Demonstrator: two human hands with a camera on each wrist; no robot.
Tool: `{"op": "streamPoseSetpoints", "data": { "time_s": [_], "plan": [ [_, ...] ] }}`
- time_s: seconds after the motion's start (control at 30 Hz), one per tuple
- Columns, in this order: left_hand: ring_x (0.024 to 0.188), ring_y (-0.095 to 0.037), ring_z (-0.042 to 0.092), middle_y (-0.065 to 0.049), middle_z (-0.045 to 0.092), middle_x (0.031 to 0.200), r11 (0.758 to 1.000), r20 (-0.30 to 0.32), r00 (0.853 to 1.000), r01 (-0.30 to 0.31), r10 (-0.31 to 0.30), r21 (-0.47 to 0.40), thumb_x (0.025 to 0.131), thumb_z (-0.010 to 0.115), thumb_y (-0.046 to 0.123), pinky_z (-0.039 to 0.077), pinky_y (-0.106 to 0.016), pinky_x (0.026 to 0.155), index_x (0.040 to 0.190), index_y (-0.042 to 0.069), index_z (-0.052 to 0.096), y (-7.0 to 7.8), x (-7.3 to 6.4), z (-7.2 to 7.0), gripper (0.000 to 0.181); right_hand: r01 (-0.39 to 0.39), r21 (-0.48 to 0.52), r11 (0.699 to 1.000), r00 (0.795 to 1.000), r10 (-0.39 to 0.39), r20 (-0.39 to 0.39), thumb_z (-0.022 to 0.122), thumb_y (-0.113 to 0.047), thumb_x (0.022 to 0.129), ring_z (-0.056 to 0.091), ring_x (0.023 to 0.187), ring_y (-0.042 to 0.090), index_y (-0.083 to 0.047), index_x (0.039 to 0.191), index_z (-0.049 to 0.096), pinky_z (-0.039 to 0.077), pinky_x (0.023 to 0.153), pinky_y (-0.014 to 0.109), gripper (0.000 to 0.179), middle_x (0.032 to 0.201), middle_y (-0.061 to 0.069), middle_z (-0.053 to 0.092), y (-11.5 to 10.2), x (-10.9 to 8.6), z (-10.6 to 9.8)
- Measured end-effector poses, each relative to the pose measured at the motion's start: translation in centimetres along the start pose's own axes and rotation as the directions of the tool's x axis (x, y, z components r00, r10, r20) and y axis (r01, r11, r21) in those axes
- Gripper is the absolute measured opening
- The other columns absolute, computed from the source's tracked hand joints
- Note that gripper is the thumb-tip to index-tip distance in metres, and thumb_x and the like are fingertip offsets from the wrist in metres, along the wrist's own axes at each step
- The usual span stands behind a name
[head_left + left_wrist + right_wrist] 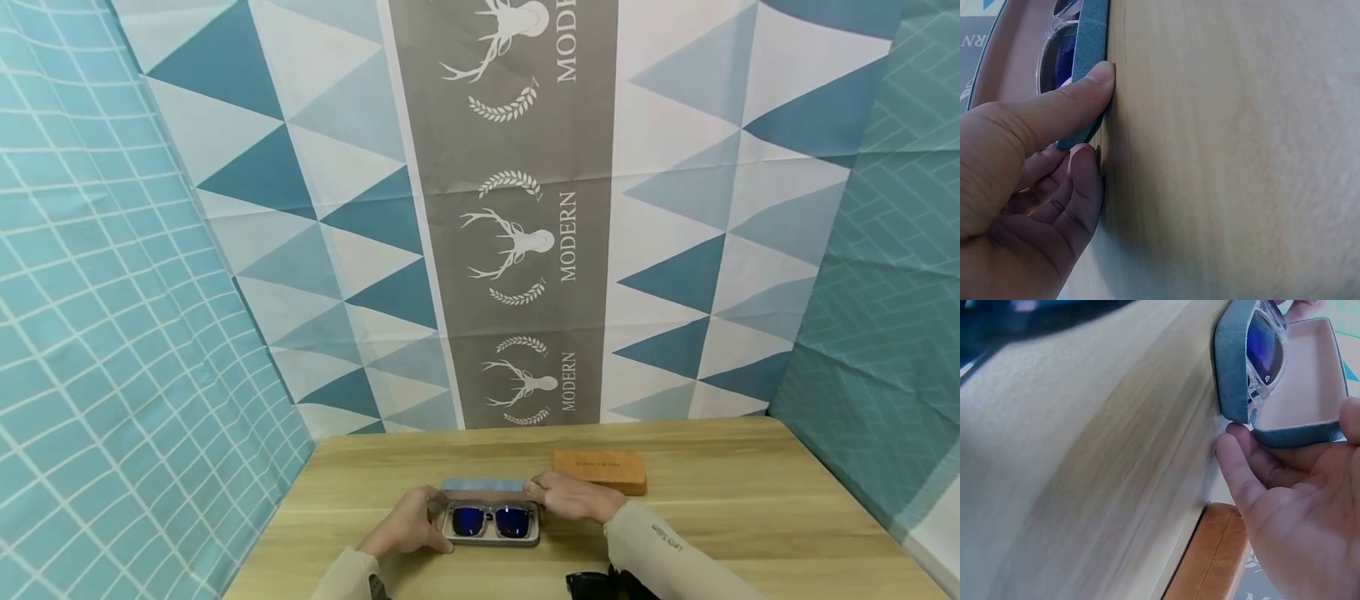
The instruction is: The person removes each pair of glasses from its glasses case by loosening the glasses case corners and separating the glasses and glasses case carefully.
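An open blue-green glasses case (495, 542) with a pinkish lining lies on the table in front of me. In it, sunglasses with clear frames and blue lenses (468, 522) face up. My left hand (408, 523) grips the case's left end; in the left wrist view the thumb lies along the front wall (1090, 40) and the other fingers curl below the corner. At the other end, my right hand (573, 497) holds the raised lid (1300, 381), thumb at its edge and fingers under its side.
An orange-brown case (600, 471) lies behind my right hand, towards the back of the wooden table (360, 467). Near the front edge, a black object (592, 586) is partly covered by my right sleeve (667, 550). Patterned sheets (525, 317) rise behind and at both sides.
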State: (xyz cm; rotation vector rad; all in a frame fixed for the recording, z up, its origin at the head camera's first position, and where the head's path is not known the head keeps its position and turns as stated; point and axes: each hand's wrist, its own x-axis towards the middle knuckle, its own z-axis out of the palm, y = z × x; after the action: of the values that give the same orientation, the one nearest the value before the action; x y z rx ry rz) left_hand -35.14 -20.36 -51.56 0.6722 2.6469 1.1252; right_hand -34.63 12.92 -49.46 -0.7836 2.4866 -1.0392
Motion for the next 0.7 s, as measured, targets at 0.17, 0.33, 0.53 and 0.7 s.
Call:
{"op": "streamPoseSetpoints", "data": {
  "time_s": [0.17,0.33,0.53,0.7],
  "plan": [
    [0.061,-0.01,0.057,-0.008,0.066,0.09,1.0,0.0,1.0,0.002,-0.002,-0.008,0.066,0.097,0.008,0.047,-0.026,0.052,0.126,-0.012,0.059,0.05,-0.18,0.01,0.073,-0.035,-0.044,0.998,0.999,0.033,-0.025,0.035,-0.047,0.111,0.063,0.114,0.028,-0.002,0.131,0.063,0.051,0.097,0.049,0.057,0.122,0.008,0.065,-0.13,-0.16,0.01],
    [0.06,-0.01,0.058,-0.005,0.064,0.079,0.999,0.009,1.0,0.018,-0.017,-0.047,0.067,0.096,0.008,0.048,-0.026,0.052,0.128,-0.012,0.057,-0.09,-0.55,0.12,0.075,-0.044,-0.049,0.998,0.998,0.042,-0.042,0.035,-0.049,0.111,0.055,0.134,0.039,0.001,0.144,0.055,0.044,0.109,0.057,0.063,0.144,0.017,0.059,0.04,-0.14,0.02],
    [0.061,-0.013,0.059,-0.003,0.063,0.075,0.997,-0.001,0.999,0.033,-0.034,-0.069,0.067,0.097,0.01,0.048,-0.027,0.051,0.127,-0.011,0.058,-0.15,-1.02,0.25,0.074,-0.025,-0.047,0.999,0.999,0.023,-0.046,0.036,-0.051,0.11,0.06,0.127,0.036,-0.003,0.14,0.06,0.048,0.105,0.055,0.062,0.136,0.013,0.064,0.33,-0.01,-0.06],
    [0.062,-0.014,0.059,-0.003,0.063,0.073,0.997,-0.013,1.0,0.027,-0.028,-0.077,0.067,0.097,0.009,0.048,-0.026,0.051,0.128,-0.011,0.058,-0.02,-0.97,0.28,0.075,0.014,-0.063,0.998,0.999,-0.017,-0.047,0.038,-0.049,0.11,0.067,0.107,0.026,-0.007,0.13,0.067,0.054,0.092,0.047,0.055,0.118,0.009,0.07,0.24,0.03,-0.59]
  ]
}}
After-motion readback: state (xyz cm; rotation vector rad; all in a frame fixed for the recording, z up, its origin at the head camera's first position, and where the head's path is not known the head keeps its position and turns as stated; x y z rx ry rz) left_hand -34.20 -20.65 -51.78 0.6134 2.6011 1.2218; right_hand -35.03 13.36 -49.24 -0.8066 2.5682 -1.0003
